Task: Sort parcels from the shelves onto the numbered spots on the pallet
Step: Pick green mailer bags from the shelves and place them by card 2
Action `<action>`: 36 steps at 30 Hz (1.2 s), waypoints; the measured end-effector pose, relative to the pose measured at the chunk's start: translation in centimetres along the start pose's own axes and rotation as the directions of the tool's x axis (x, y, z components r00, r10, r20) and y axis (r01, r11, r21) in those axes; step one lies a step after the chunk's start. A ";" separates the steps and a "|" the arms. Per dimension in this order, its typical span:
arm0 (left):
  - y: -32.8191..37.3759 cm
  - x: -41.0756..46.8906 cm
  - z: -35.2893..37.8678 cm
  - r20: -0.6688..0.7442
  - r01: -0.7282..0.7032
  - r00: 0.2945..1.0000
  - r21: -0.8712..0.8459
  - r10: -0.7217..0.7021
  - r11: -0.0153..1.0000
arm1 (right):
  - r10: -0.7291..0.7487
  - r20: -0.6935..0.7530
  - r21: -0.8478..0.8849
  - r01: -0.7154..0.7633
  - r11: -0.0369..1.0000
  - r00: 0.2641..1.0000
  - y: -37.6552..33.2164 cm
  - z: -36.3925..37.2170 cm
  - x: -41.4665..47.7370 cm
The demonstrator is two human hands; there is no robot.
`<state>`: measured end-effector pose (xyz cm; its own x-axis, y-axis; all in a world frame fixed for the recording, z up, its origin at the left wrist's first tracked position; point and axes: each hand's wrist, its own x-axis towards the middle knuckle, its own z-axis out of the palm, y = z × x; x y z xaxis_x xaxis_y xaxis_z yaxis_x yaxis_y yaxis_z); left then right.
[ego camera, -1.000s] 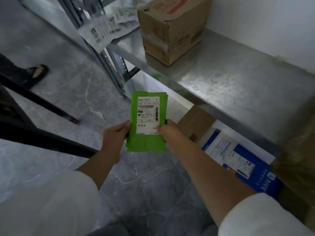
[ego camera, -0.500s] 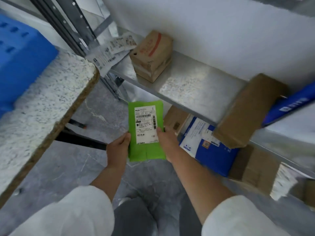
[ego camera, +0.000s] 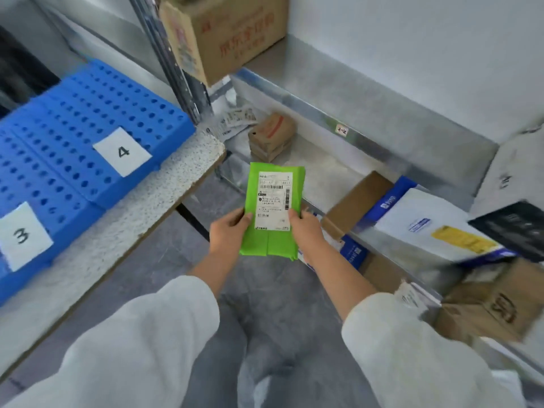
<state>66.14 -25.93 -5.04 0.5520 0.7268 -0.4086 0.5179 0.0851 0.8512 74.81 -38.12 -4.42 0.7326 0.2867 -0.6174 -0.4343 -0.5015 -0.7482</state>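
From the head view, the left grip (ego camera: pixel 228 231) and the right grip (ego camera: pixel 304 231) both close on a green parcel (ego camera: pixel 276 248), one on each long edge of its lower half. Each thumb lies across the front face. The left thumb sits just beside the white shipping label (ego camera: pixel 273 201) and the right thumb on the label's right margin. The other fingers wrap behind the parcel and are hidden. The parcel is flat, label up towards the camera, with its long axis pointing away from the person. It is held in the air above the grey floor (ego camera: pixel 265 290), between the speckled surface (ego camera: pixel 164 187) on the left and the metal shelves (ego camera: pixel 353 119) on the right. White sleeves (ego camera: pixel 132 348) cover both forearms.

On the surface lies a blue perforated pallet (ego camera: pixel 88 128) carrying paper squares marked 4 (ego camera: pixel 122 151) and 3 (ego camera: pixel 22 235). It is well apart from the parcel.

On the shelves, a large carton (ego camera: pixel 223 33) with red print stands on the top level. A small brown box (ego camera: pixel 272 135) sits below it, near loose paper slips (ego camera: pixel 235 122). Further right, a flat brown parcel (ego camera: pixel 360 198) lies just beside a blue and white mailer (ego camera: pixel 412 219). Another brown carton (ego camera: pixel 494 304) stands on a lower level.
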 end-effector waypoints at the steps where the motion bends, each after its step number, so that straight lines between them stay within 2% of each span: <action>1: 1.4 -1.7 -0.5 -0.005 -0.007 1.000 -0.038 0.007 0.999 | -0.042 -0.006 -0.040 0.042 0.998 0.999 -1.1 -0.9 -1.8; 3: 4.1 -5.0 -2.1 -0.030 -0.027 0.999 -0.099 0.024 0.995 | -0.109 0.002 -0.077 0.109 0.991 0.994 -3.4 -2.0 -5.1; 7: 8.6 -9.9 -6.3 -0.085 -0.137 0.989 -0.209 0.122 0.968 | -0.184 0.010 -0.041 0.184 0.982 0.983 -8.0 -1.7 -10.4; 11: 10.2 -13.1 -12.0 -0.170 -0.253 0.961 -0.225 0.218 0.941 | -0.281 0.019 0.001 0.281 0.960 0.960 -11.8 1.1 -15.5; 16: 9.5 -14.2 -21.1 -0.281 -0.284 0.938 -0.288 0.203 0.915 | -0.396 0.182 -0.067 0.414 0.908 0.900 -16.3 7.4 -20.2; 22: 6.4 -13.8 -33.3 -0.487 -0.307 0.871 -0.427 0.070 0.850 | -0.475 0.393 -0.160 0.567 0.808 0.788 -20.6 20.9 -23.5; 27: 2.0 -13.3 -44.9 -0.597 -0.315 0.798 -0.533 -0.086 0.785 | -0.370 0.560 -0.261 0.582 0.771 0.741 -21.3 34.5 -26.7; 31: -1.7 -12.4 -53.1 -0.641 -0.300 0.738 -0.589 -0.209 0.750 | -0.294 0.641 -0.280 0.573 0.771 0.709 -21.4 44.0 -28.6; 36: -4.8 -10.6 -61.0 -0.634 -0.278 0.720 -0.637 -0.283 0.719 | -0.227 0.711 -0.279 0.564 0.778 0.665 -22.2 53.7 -29.7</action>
<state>17.87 7.53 15.29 -0.1636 0.9310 -0.3263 -0.1979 0.2931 0.9354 34.55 8.35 17.42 0.2131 0.8853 -0.4134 0.2212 -0.4558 -0.8622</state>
